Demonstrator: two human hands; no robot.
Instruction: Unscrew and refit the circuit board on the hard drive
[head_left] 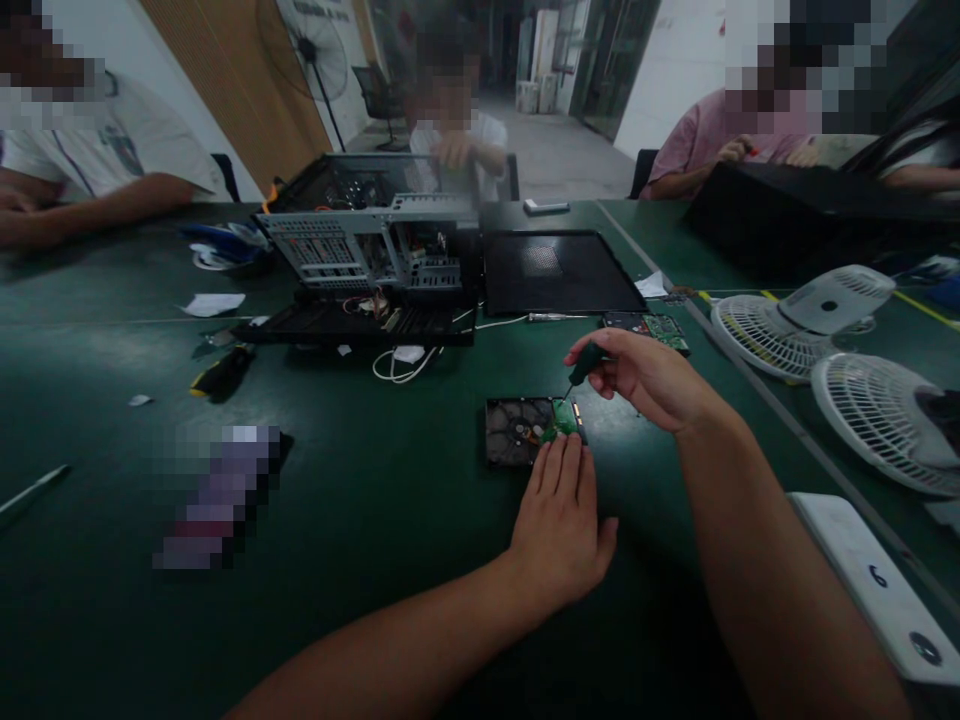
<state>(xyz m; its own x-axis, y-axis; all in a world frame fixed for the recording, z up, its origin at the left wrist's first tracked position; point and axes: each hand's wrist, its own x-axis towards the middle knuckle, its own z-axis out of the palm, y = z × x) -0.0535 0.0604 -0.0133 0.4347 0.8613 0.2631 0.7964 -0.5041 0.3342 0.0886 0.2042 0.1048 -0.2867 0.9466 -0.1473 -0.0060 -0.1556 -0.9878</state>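
A hard drive [510, 432] lies on the green table in front of me, its underside up with a green circuit board [562, 412] at the right end. My left hand [559, 515] rests on its near right part, fingers stretched out over the edge of the board. In my right hand [649, 378], a small screwdriver with a dark green handle [586, 362] is gripped between thumb and fingers. Its thin shaft slants down to the board's far side; whether the tip sits in a screw is too small to tell.
Beyond the drive stand an opened computer case [375, 240] and a flat black panel [562, 270]. Another drive with a green board [664, 332] lies behind my right hand. White fans [772, 335] and a white device [874, 580] are rightward; a yellow-black tool [221, 373] lies left. Several people sit around.
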